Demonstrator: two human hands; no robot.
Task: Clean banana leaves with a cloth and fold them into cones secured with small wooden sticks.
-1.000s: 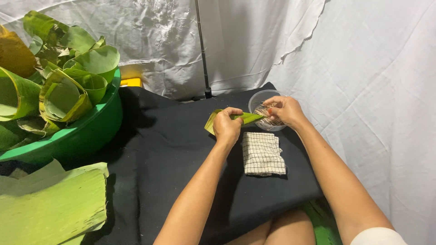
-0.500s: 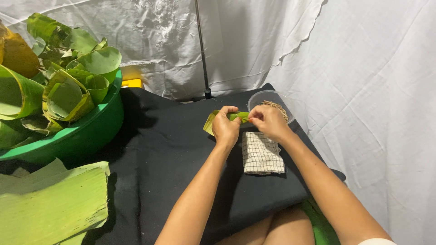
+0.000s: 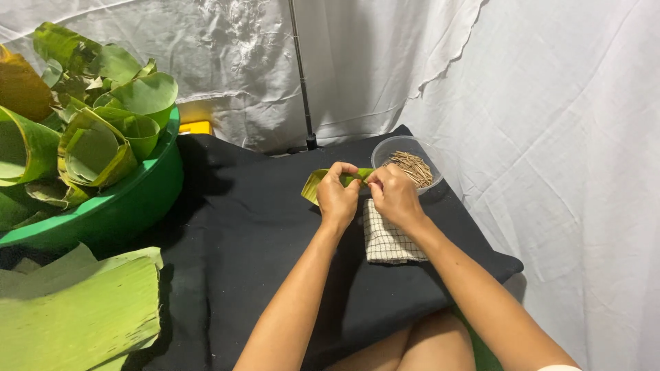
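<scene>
Broad bare stretch of black cloth-covered table (image 3: 234,227) left of the left hand (image 3: 337,199), open for passing. Farther left, blocked by a large green plastic tub (image 3: 117,213) heaped with curled green banana leaves (image 3: 103,130). Front left taken by a stack of flat green leaf sheets (image 3: 75,316). Tight on the right: clear round plastic bowl of thin brown sticks (image 3: 410,161) just behind the right hand (image 3: 395,196), checked white folded cloth (image 3: 386,240) under it, table edge close, white fabric wall (image 3: 564,172) beyond. Thin dark pole (image 3: 302,89) behind, possibly touching the table.
</scene>
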